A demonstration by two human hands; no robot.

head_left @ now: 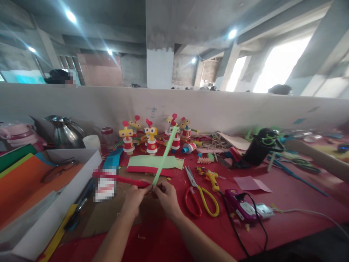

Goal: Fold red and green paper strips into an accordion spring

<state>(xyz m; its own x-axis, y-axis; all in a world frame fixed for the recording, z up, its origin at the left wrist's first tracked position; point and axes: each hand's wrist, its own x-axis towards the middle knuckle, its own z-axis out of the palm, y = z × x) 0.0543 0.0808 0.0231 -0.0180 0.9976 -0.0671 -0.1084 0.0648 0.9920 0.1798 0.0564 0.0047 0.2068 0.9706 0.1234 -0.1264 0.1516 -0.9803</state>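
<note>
A long red paper strip (122, 178) and a light green paper strip (165, 156) meet at a corner between my fingertips. My left hand (136, 196) pinches the red strip close to the joint, and the red end points left. Pressed on the same corner is my right hand (167, 198), closed at the base of the green strip, which slants up and away. Beyond the hands lie a stack of pale green paper (152, 162) and red paper pieces (141, 170). A brown cardboard sheet (100, 220) is under and left of my hands.
Scissors (200, 194), a yellow glue gun (213, 181) and a purple power strip (242, 206) lie to the right. Several paper-cup figures (151, 142) stand behind. A white box (58, 207) of coloured paper is at left. Another person's arm (316, 154) reaches in at right.
</note>
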